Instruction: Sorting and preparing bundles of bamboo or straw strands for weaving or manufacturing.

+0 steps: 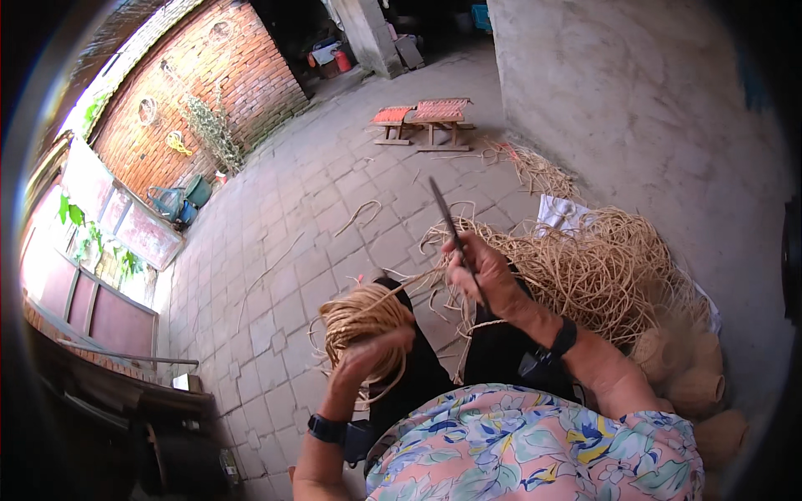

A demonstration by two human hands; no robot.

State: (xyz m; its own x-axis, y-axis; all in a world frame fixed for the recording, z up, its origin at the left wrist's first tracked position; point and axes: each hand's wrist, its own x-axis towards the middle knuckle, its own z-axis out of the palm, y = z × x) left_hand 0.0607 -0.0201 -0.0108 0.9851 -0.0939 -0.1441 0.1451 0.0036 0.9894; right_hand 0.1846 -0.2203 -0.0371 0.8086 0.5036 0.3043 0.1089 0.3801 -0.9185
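My left hand (373, 357) is closed around a thick coil of straw-coloured rope (361, 316) above my left knee; part of the hand is blurred. In my right hand (489, 275) is a long, thin, dark stick-like tool (444, 209), gripped so that it slants up and away to the left. Its exact kind does not show. A strand of rope stretches from the coil toward my right fingers, where its end is hidden. Beyond and beside my right hand spreads a large loose heap of the same rope (601, 259).
Two low stools with reddish tops (443, 110) stand ahead on the paved floor (276, 250). A grey wall (635, 100) rises on the right. Several round tan objects (697, 392) lie by my right elbow. White cloth (561, 214) pokes out of the rope heap. Loose rope pieces (357, 217) lie on the paving.
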